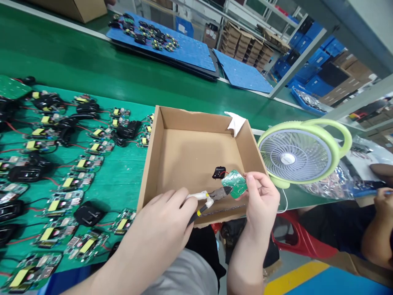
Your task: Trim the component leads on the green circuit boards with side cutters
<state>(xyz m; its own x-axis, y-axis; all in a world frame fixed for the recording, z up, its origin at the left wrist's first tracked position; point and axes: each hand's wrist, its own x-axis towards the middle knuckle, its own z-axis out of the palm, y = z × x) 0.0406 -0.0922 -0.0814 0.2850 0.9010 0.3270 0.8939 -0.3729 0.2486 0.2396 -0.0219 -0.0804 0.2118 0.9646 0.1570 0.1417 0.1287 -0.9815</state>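
Over the open cardboard box (196, 120), the right hand (262, 196) pinches the green circuit board (236, 181) by its edge, while the left hand (168, 209) grips the pliers (216, 194). Their tips seem to touch the board, though this is not fully clear. Better keep the board steady, fingers away from tips.

No readable text; white label (182, 28) on blue bin (189, 28) too small
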